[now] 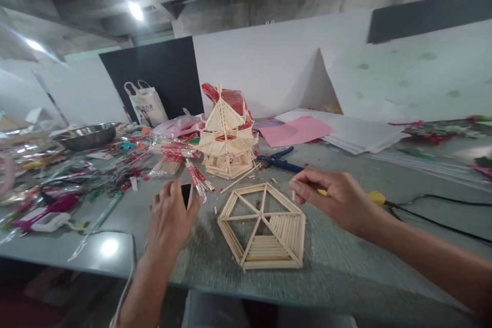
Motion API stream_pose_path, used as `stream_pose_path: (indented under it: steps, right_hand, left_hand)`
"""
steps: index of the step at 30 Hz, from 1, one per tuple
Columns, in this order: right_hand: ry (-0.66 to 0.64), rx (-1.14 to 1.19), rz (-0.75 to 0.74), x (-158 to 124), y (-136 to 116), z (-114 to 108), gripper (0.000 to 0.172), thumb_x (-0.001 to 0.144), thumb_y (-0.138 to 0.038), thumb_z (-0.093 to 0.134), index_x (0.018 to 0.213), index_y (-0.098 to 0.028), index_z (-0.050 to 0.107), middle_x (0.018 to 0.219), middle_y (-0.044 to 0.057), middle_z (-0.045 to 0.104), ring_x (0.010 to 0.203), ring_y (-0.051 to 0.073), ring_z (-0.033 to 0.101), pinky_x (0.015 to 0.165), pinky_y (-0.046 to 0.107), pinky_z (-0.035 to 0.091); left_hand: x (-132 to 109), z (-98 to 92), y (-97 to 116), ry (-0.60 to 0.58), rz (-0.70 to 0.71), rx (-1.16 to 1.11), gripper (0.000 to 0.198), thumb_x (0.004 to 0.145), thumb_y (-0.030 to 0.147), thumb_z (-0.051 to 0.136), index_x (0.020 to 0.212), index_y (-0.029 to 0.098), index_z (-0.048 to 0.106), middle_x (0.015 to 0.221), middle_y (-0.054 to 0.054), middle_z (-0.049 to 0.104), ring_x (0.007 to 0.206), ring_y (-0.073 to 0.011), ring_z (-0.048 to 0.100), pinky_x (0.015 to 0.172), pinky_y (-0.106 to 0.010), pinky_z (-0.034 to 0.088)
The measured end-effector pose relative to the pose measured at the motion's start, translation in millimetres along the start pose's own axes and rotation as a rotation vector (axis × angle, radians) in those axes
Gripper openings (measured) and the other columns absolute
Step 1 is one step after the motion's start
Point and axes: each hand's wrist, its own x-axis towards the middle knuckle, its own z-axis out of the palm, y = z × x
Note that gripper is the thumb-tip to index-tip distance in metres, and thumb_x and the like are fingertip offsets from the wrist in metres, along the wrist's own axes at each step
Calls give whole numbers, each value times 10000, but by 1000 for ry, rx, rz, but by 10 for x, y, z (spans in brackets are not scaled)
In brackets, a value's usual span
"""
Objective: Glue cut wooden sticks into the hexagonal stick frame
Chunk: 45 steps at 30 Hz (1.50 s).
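My right hand pinches a short piece of wooden stick between thumb and fingertips, just above the right corner of a flat hexagonal frame. The frame is made of pale wooden sticks, with spokes meeting at its centre. Rows of sticks fill two of its wedges, at the front and right; the others are open. On the left, my left hand lies over the table with fingers apart, beside a dark-faced phone that shows between thumb and index finger. Part of the phone is hidden behind the hand.
Behind the frame stands a tiered stick pagoda. Blue-handled pliers lie to its right, near a yellow-handled tool with a black cord. Red-wrapped stick bundles, a metal bowl and pink paper lie farther back.
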Motion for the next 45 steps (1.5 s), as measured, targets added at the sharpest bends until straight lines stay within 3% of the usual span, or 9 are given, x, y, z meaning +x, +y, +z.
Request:
stream_pose_path:
  steps: [3,7,13,20,24,30,36,42,45]
  right_hand:
    - [-6,-33,-1,-59,102,16,314,842,-421,447,719,-172,593,595,-8,585,558,109,510,530,218,372]
    - [-50,-62,7,-107,290,92,312,851,-397,424,715,-170,590,608,-1,590,585,120,534,562,228,383]
    - [-83,-158,-2,-154,392,132,266,842,-342,424,701,-175,574,579,-14,554,544,107,498,533,223,354]
    - [-65,-199,-121,-174,358,146,254,857,-311,407,694,-177,548,608,-5,543,548,96,482,548,226,358]
    - [-55,-229,-143,-159,387,136,238,856,-289,412,698,-178,550,605,-8,547,539,94,490,533,226,357]
    - [4,-285,-297,-145,452,184,196,854,-235,423,716,-178,551,601,-6,541,525,93,496,522,220,370]
    - [88,-426,-416,-170,378,145,182,847,-190,431,731,-186,571,695,34,621,623,133,581,578,240,437]
    - [179,-477,-505,-163,288,116,156,832,-188,445,747,-220,572,720,27,652,661,156,615,592,250,463]
    - [175,-504,-551,-145,281,133,151,831,-178,449,739,-210,564,708,32,650,649,149,614,593,247,457]
  left_hand:
    - [134,99,-193,-159,-87,107,650,747,512,474,1263,128,374,1256,-189,465,1016,-386,523,776,-461,429]
    - [225,207,-192,-278,-95,129,610,747,473,438,1258,148,364,1217,-181,482,977,-381,552,739,-460,441]
    - [249,289,-166,-298,-146,165,485,751,387,390,1166,140,436,1163,-184,505,951,-394,563,721,-474,444]
    - [270,244,-166,-312,-163,154,607,755,445,406,1297,176,352,1295,-201,414,1013,-427,531,753,-511,429]
    - [150,160,-425,-271,-97,-21,738,759,568,402,1347,136,287,1332,-188,398,1078,-354,521,853,-453,424]
    - [-126,91,-995,-339,-224,-373,857,659,665,484,1329,156,318,1245,-155,495,1056,-277,557,840,-390,472]
    - [-104,-5,-1059,-470,-266,-496,938,582,654,574,1332,159,302,1095,-136,583,893,-264,623,769,-397,501]
    - [156,123,-1040,-401,-117,-205,720,684,527,539,1279,152,383,1123,-121,598,821,-239,635,779,-375,458]
    - [296,144,-966,-357,-175,3,530,811,456,382,1235,142,436,966,-104,671,897,-291,615,763,-393,425]
